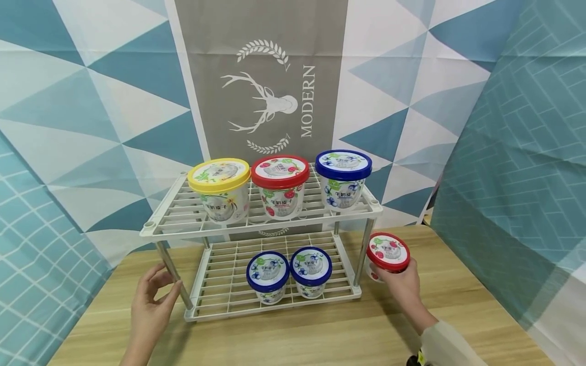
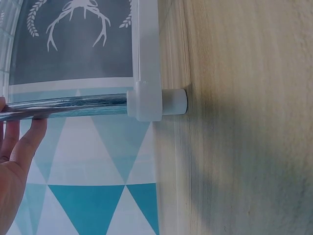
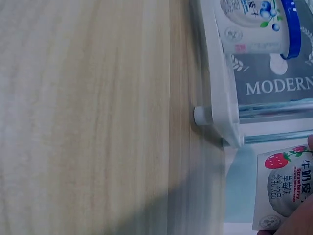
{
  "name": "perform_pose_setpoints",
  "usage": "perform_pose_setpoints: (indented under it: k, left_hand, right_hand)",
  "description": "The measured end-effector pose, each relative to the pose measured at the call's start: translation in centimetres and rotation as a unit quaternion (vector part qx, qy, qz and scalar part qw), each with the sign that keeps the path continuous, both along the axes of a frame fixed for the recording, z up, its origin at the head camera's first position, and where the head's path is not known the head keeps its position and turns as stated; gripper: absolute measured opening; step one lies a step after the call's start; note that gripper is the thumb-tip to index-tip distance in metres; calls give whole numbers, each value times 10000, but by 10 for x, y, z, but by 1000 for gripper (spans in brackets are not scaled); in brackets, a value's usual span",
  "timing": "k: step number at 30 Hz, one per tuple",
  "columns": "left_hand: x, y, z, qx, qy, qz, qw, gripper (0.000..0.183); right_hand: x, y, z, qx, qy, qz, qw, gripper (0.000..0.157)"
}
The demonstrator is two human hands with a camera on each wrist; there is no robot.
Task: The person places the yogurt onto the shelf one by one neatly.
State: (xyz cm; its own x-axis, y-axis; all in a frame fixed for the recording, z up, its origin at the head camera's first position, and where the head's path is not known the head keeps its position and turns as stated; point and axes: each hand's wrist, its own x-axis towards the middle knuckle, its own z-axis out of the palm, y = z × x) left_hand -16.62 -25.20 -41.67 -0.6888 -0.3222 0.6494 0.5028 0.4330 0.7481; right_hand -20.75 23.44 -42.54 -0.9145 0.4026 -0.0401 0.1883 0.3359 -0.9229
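My right hand (image 1: 405,282) grips a paper tub with a red lid and strawberry pictures (image 1: 388,250), just right of a two-tier white rack (image 1: 261,230). In the right wrist view this strawberry tub (image 3: 279,181) hangs above the wood tabletop, with fingers at its edge. My left hand (image 1: 150,305) is at the rack's front left metal post (image 1: 174,272); in the left wrist view its fingertips hold the post (image 2: 83,105) from two sides. Two blue-lidded blueberry tubs (image 1: 267,277) stand side by side on the lower tier.
On the upper tier stand three larger tubs: yellow-lidded (image 1: 221,188), red-lidded (image 1: 281,185) and blue-lidded (image 1: 343,178). The rack stands on a wood table (image 1: 274,340). Behind it hangs a patterned cloth (image 1: 389,76) with a deer head, and cloth also closes off both sides.
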Motion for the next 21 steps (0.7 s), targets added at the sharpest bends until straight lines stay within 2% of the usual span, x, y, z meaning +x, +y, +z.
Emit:
perform_pose_setpoints:
  k: [4, 14, 21]
  left_hand:
    - [-1, -1, -1, 13, 3, -19, 10000, 59]
    - [0, 0, 2, 41, -271, 106, 9996, 58]
    - [-1, -1, 1, 39, -192, 55, 9998, 59]
  right_hand:
    - [7, 0, 3, 47, 26, 89, 9999, 106]
    - [23, -4, 10, 127, 24, 177, 9998, 106]
    - [34, -6, 14, 113, 92, 139, 9998, 104]
